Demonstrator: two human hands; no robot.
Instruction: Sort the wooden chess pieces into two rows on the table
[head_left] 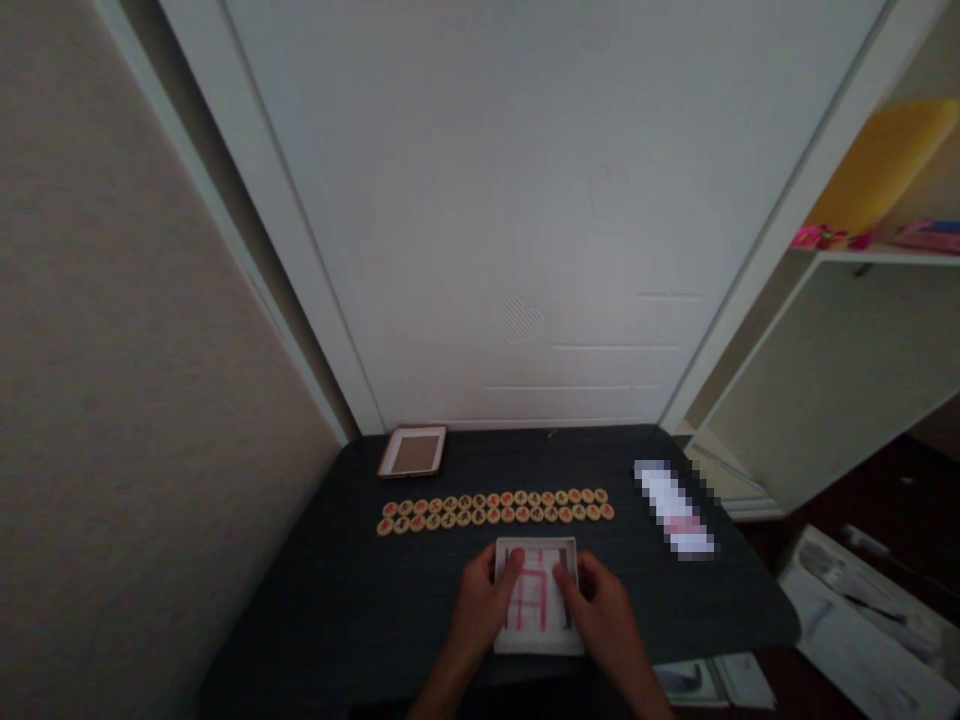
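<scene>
A shallow white box (540,646) is held at the near side of the dark table, between my two hands. My left hand (484,595) grips its left wall, thumb reaching inside over a folded sheet with pink lines (532,595). On the opposite wall my right hand (600,600) has the same grip, its thumb also on or over the sheet. The fingers under the box are hidden. Just beyond it, round wooden Chinese chess pieces (493,508) with red or dark characters lie in two long rows.
A box lid (415,454), light-rimmed and brown inside, rests at the table's (322,600) back left. On the right lies a pixelated bright object (675,510). A white panel (480,220) rises behind the table. Boxes (870,610) stand low at the right, below a shelf.
</scene>
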